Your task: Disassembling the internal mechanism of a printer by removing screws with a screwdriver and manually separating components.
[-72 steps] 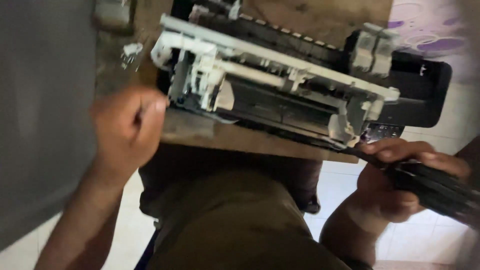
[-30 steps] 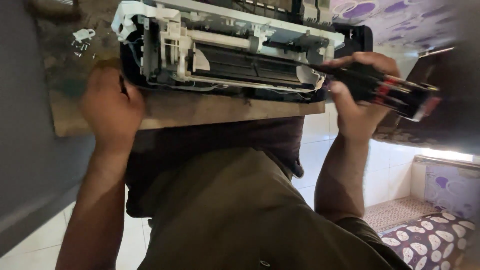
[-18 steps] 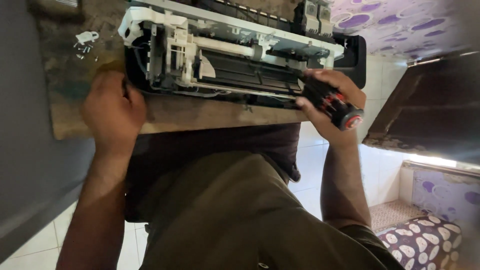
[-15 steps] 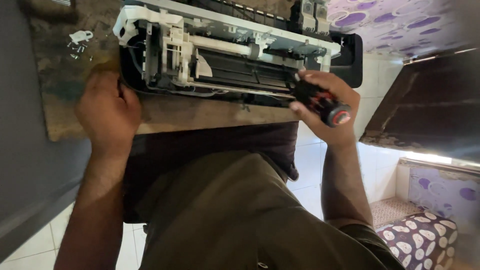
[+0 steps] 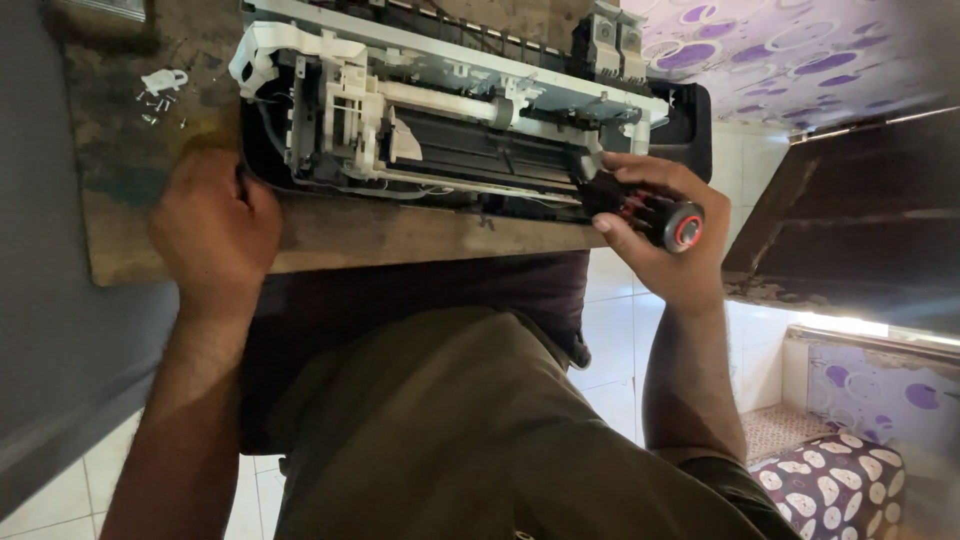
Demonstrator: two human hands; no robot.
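The opened printer point(image 5: 450, 120) lies on the desk point(image 5: 180, 230). The left hand point(image 5: 212, 225) braces its left end (fingers hidden, grip unclear); the right hand point(image 5: 655, 230) clenches a screwdriver point(image 5: 640, 205), tip at the chassis. Unscrewing seems in hand; next needs steady turning.

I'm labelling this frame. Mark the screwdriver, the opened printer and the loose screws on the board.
screwdriver point(image 5: 655, 212): head view, black-and-red handle, gripped in the right hand.
opened printer point(image 5: 440, 100): head view, white roller bar across its middle.
loose screws point(image 5: 160, 98): head view, small cluster below a white plastic piece.
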